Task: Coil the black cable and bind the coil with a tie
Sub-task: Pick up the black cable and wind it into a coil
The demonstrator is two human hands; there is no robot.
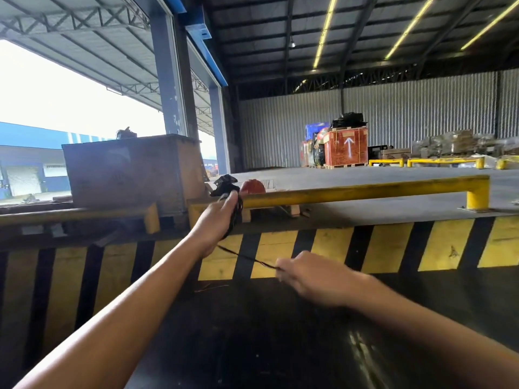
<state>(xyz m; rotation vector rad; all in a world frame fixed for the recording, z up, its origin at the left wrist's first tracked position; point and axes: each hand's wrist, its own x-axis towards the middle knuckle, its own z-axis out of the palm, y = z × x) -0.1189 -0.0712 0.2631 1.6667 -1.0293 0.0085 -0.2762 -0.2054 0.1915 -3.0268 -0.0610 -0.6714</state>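
My left hand point(217, 223) is raised in front of the dock edge and grips a bundle of black cable point(234, 213) whose loops hang beside the palm. A black clump of the cable sticks up above the fingers. One thin strand point(247, 258) runs down and right from the bundle to my right hand point(304, 279). My right hand is lower and closer to me, and its fingers pinch that strand. No tie is visible.
A yellow-and-black striped dock wall point(393, 248) stands in front of me, topped by a yellow guard rail point(365, 190). A grey crate point(132, 169) sits at the left, a red round object point(252, 186) behind the rail, stacked crates point(346, 148) at the far wall.
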